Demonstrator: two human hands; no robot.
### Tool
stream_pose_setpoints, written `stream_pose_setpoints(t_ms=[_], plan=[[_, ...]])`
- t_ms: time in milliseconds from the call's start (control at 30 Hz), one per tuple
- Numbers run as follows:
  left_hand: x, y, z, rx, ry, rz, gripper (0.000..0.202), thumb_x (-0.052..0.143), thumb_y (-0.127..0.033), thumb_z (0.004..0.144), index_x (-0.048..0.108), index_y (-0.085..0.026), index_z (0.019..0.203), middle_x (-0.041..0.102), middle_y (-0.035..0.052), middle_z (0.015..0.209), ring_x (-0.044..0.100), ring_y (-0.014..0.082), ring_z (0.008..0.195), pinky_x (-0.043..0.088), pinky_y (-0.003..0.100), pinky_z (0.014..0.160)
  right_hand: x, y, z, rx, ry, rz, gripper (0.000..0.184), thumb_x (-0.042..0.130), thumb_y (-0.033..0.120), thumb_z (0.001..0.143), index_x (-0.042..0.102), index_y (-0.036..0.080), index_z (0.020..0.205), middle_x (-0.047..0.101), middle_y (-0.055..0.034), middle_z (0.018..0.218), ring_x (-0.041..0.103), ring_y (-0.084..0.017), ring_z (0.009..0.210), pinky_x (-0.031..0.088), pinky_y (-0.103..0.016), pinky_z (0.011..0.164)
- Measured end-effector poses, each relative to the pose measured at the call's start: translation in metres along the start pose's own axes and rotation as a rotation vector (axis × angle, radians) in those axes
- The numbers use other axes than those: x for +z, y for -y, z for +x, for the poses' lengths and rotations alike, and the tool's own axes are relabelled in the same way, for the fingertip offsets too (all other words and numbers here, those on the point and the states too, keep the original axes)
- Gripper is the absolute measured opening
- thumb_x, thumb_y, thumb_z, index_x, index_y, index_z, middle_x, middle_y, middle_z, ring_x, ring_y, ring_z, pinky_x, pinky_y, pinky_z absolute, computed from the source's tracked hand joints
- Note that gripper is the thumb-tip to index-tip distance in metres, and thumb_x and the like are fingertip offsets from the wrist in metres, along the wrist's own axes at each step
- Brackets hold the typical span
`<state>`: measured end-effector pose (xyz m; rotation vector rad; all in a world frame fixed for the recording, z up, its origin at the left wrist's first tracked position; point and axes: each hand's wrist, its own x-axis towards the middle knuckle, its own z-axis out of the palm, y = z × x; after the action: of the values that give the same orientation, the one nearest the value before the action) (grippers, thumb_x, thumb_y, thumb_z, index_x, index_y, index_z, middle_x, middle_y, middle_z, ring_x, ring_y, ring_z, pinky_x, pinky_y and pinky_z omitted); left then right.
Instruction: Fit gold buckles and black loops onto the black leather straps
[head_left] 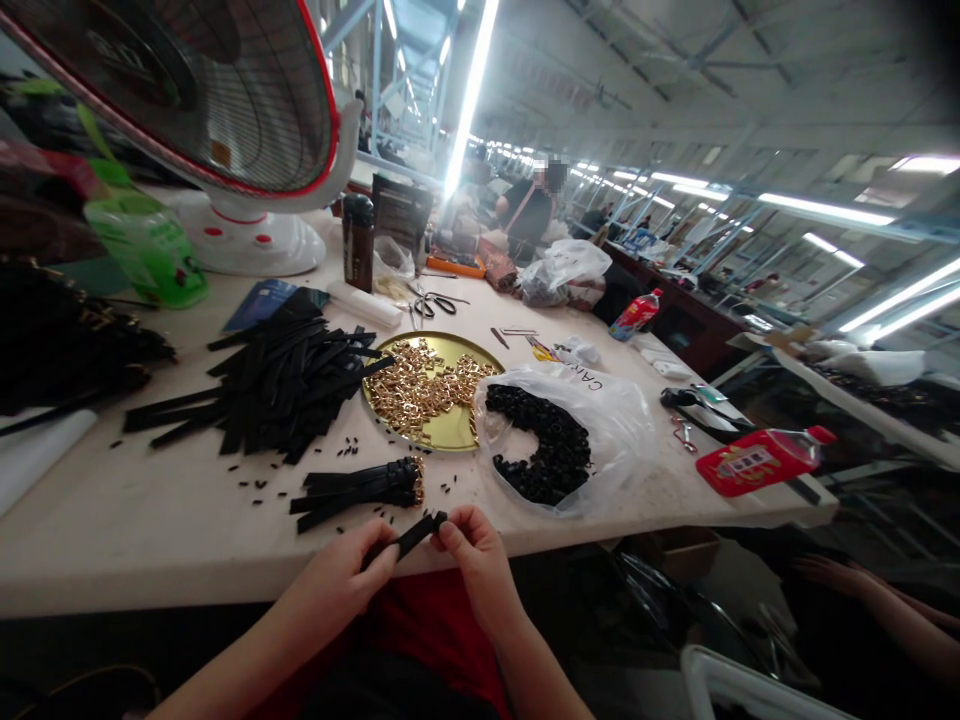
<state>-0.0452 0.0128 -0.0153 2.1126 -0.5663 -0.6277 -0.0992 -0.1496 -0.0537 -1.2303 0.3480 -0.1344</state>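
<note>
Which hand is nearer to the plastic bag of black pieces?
Right. The right hand is just below-left of the bag; the left hand sits farther left, both holding a black strap.

Pale worktable (150, 520), ceiling strip lights (469, 100), factory hall.

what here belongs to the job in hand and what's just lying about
Belongs: short black strap between left hand and right hand; heap of black straps; round gold tray of buckles; clear bag of black loops.
Lying about: white fan; green bottle; black scissors.
</note>
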Motion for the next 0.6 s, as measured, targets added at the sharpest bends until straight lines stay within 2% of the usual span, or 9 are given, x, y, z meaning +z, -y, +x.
stream_pose_setpoints(t_ms=[100,200,333,500,600], plan=[[-0.002,-0.001,0.001,0.019,-0.058,-0.014,0.023,0.039,-0.036,0.081,0.051,-0.020,0.071,0.052,-0.0037,0.062,0.050,0.0155,0.060,0.035,0.025,0.057,0.001,0.001,-0.002,0.024,0.018,0.015,0.024,0.065,0.038,0.072,0.053,0.017,0.073,0.062,0.0007,0.068,0.053,-0.011,0.061,0.040,-0.024,0.064],[-0.001,-0.001,0.000,0.041,-0.084,0.013,0.021,0.040,-0.034,0.080,0.051,-0.020,0.069,0.053,-0.0031,0.064,0.051,0.0161,0.063,0.034,0.025,0.059,0.003,0.001,-0.003,0.048,0.072,0.029,0.027,0.064,0.041,0.071,0.052,0.017,0.072,0.062,-0.0003,0.069,0.053,-0.011,0.061,0.041,-0.024,0.064],[-0.002,0.000,-0.003,0.014,-0.041,0.055,0.019,0.040,-0.031,0.079,0.049,-0.020,0.066,0.053,-0.0040,0.060,0.051,0.0151,0.059,0.032,0.024,0.056,0.003,-0.001,-0.004,0.003,0.088,-0.046,0.026,0.064,0.041,0.072,0.052,0.018,0.070,0.057,0.0025,0.061,0.053,-0.011,0.060,0.041,-0.024,0.062],[-0.008,-0.001,-0.003,0.035,0.054,0.082,0.023,0.040,-0.033,0.080,0.055,-0.020,0.069,0.058,-0.0019,0.065,0.054,0.0162,0.063,0.032,0.024,0.058,0.000,-0.001,-0.003,-0.050,0.149,-0.132,0.021,0.063,0.036,0.073,0.051,0.019,0.071,0.059,0.0027,0.064,0.056,-0.012,0.061,0.044,-0.025,0.062],[-0.011,-0.003,-0.002,0.059,0.067,0.107,0.026,0.039,-0.034,0.081,0.057,-0.020,0.070,0.059,-0.0011,0.066,0.055,0.0166,0.064,0.031,0.023,0.057,-0.001,0.003,-0.002,0.015,0.173,-0.082,0.024,0.066,0.037,0.071,0.053,0.019,0.079,0.061,0.0033,0.063,0.058,-0.012,0.060,0.045,-0.026,0.062]])
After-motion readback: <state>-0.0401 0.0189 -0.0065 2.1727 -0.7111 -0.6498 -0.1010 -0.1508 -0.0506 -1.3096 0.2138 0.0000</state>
